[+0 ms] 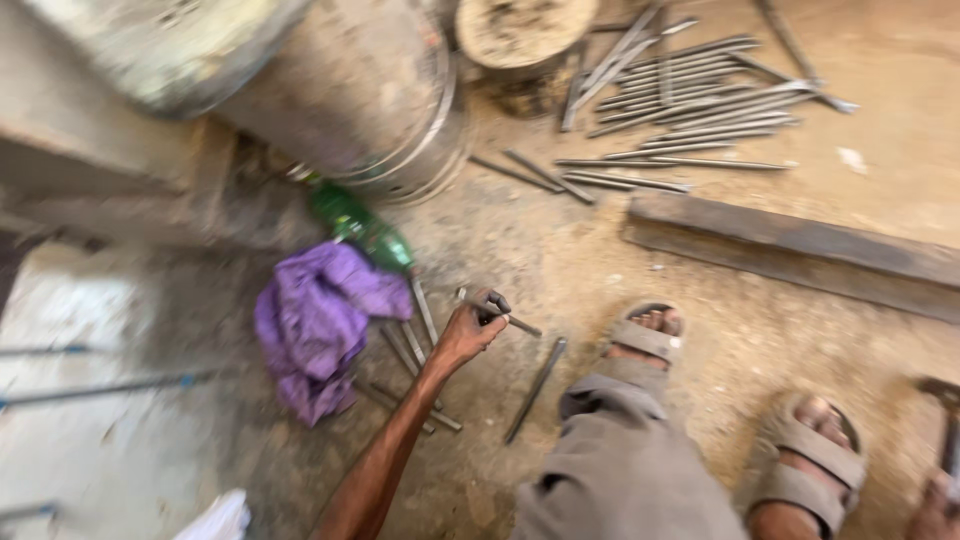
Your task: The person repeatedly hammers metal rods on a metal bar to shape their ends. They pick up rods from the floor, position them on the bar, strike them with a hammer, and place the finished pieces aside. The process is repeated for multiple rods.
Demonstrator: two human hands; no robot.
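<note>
Soft, warm daylight is falling evenly across the dusty ground [560, 250], brightest toward 1 o'clock and 3 o'clock, where the sandy surface is looking washed out. Toward 9 o'clock a pale slab [90, 400] is glaring slightly, while the band around 10 o'clock is sitting in dimmer shade. Shadows are staying faint and short. Motion blur is smearing the whole frame, strongest at 11 o'clock on the big drum [350, 90] and at 8 o'clock. The scattered metal rods [690, 100] at 1 o'clock are streaking softly, and nothing is rendering truly sharp.
</note>
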